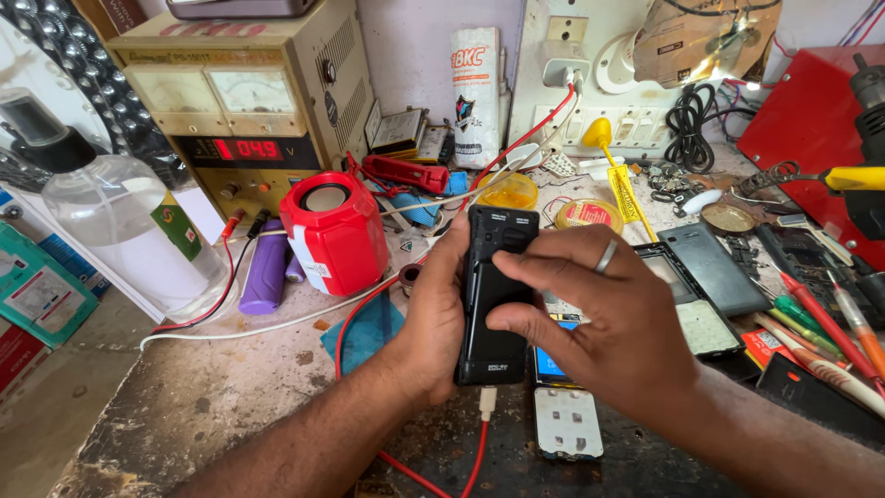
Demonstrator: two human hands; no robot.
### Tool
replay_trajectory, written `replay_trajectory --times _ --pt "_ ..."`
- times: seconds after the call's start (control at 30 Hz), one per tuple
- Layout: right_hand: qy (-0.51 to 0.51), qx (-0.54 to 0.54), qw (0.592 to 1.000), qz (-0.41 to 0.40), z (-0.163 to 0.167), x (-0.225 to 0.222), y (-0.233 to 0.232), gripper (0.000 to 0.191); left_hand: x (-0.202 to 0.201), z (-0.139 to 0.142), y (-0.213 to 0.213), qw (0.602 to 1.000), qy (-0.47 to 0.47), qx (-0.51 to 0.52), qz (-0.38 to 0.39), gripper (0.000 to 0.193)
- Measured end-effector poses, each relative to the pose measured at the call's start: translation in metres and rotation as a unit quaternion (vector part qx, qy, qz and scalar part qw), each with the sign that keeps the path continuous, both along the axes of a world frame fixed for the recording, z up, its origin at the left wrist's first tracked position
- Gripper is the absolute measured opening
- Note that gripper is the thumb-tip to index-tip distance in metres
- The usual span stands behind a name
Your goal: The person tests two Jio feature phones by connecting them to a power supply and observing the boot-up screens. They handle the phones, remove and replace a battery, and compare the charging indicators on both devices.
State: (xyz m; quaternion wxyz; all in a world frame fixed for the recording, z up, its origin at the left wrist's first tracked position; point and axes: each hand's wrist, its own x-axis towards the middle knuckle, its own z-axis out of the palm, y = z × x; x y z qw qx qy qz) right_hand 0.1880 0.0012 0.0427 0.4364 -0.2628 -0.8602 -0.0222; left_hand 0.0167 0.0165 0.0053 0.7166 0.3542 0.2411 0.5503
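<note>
Messy and dusty, the workbench [184, 397] fills the frame, with a wall of plugs at the top. Near the middle, the left hand [433, 318] is wrapped around a black phone [493, 295] and holds it upright, back side facing up. The right hand [599, 332] lies over the phone's right edge, with its thumb pressed on the back and a ring on one finger. Both hands are closed on the phone.

The phone looks small, light and hard. Its smooth plastic could slip, so the long side edges are the best place to grip. A red wire [479, 456] runs to its bottom end, so pulling hard could hurt the plug.

At upper left sits a power box [249, 101] with red numbers. A red speaker [334, 231] stands left of the phone. A clear bottle [120, 221] is at far left. Screwdrivers [830, 332] lie at right.

The phone's front is hidden. The right palm covers more parts below it. Small bits at the back are too tiny to tell.
</note>
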Motion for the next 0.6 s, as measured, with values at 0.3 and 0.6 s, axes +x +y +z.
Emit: replay_trajectory --times 0.3,0.6 --pt "-0.035 -0.096 0.992 0.072 -0.021 -0.010 -0.003 0.103 -0.014 0.008 0.003 0.992 0.040 0.057 0.104 0.047" --pt "0.187 -0.512 0.834 0.083 -0.017 0.006 0.027 0.093 -0.022 0.019 0.005 0.982 0.131 0.125 0.052 0.088"
